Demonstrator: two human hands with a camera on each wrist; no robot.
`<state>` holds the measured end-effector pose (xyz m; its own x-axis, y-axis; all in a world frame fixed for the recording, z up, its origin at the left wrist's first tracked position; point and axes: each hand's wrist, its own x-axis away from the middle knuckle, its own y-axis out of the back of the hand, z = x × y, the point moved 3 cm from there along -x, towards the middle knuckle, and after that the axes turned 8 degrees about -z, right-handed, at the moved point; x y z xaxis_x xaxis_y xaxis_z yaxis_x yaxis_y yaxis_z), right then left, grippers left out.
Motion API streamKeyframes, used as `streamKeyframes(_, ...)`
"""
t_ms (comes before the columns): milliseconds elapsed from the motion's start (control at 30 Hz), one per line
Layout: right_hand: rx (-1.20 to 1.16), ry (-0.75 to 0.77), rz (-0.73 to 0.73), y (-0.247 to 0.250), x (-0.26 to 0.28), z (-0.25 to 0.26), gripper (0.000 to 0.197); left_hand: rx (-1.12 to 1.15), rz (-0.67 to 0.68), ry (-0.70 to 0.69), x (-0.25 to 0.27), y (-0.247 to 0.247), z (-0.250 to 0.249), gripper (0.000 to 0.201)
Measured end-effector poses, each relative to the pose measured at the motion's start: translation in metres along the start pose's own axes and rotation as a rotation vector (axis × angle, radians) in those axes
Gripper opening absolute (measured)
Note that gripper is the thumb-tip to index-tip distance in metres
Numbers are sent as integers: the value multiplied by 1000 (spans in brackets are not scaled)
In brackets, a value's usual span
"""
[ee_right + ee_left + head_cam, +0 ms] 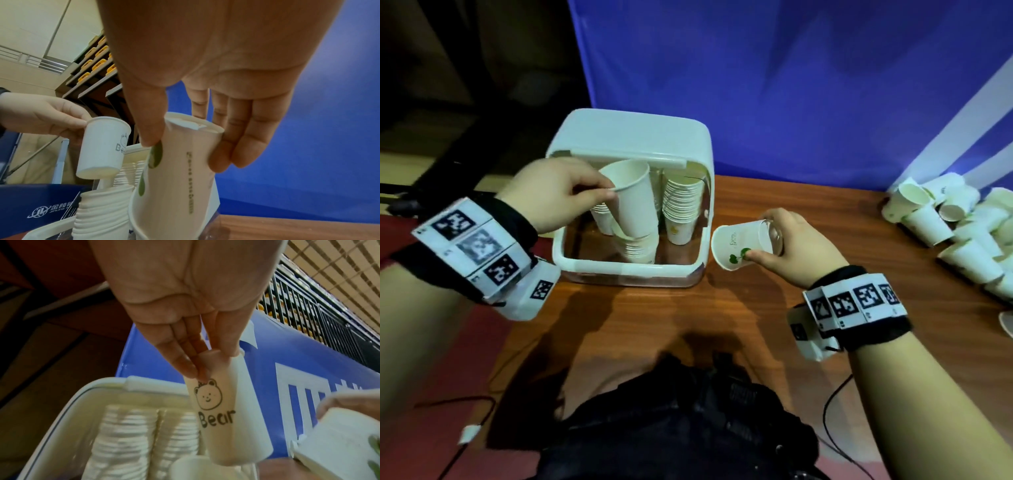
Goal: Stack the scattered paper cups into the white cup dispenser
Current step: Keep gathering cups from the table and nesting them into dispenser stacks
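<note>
Dispenser (633, 137), white, lid up, sits at the table's (756, 325) far edge against a blue backdrop (791, 85); all places given from it. Inside: several stacks (681, 202) of nested cups, rims up. Left hand (551, 195) over its left side, thumb and fingers pinching the rim of a bear cup (631, 198), held mouth-up and tilted. Cup's base is just above the front stack (637, 248); contact cannot be told. Left wrist view shows a bear face and "Bear" on this cup (224, 410). Right hand (791, 246) just right of the dispenser, thumb and fingers clasped round a leaf cup (739, 245), held on its side, mouth toward the dispenser. Loose cups (945, 222) piled far right, well apart.
</note>
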<state>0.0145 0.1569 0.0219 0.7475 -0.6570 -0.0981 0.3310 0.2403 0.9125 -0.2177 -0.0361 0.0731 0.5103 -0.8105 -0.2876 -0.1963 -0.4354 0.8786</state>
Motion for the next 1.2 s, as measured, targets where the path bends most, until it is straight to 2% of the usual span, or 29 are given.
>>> streamKeyframes(167, 10, 27, -8, -6, -13, 16, 63, 22, 12, -24, -6, -26, 20, 18)
streamKeyframes(400, -19, 76, -13, -8, -27, 25, 62, -82, 214, -60, -10, -67, 42, 24)
streamKeyframes(600, -151, 104, -15, -13, -31, 34, 59, -38, 298, -16, -6, -91, 49, 27)
streamKeyframes(667, -245, 99, -20, -13, -32, 38, 57, -42, 300, -29, -5, -92, 48, 29)
streamKeyframes(767, -386, 122, -30, -17, -34, 44, 56, -51, 175, -26, -4, -84, 43, 45)
streamKeyframes(833, -487, 134, -19, -21, -35, 53, 56, 99, 92, 52, -2, -72, 38, 75)
streamKeyframes(933, -620, 157, 26, -31, -37, 70, 54, 648, 127, 151, -2, -64, 32, 113)
streamKeyframes(1000, -701, 178, 54, -38, -38, 83, 52, 943, 150, 211, -1, -64, 33, 112)
streamKeyframes(1067, -769, 185, 80, -47, -40, 94, 51, 1092, 161, 274, 2, -62, 32, 100)
streamKeyframes(1133, -736, 185, 89, -56, -42, 97, 56, 1029, 101, 287, 2, -58, 35, 86)
streamKeyframes(1200, -570, 171, 90, -69, -47, 95, 71, 882, 35, 264, 1, -51, 43, 82)
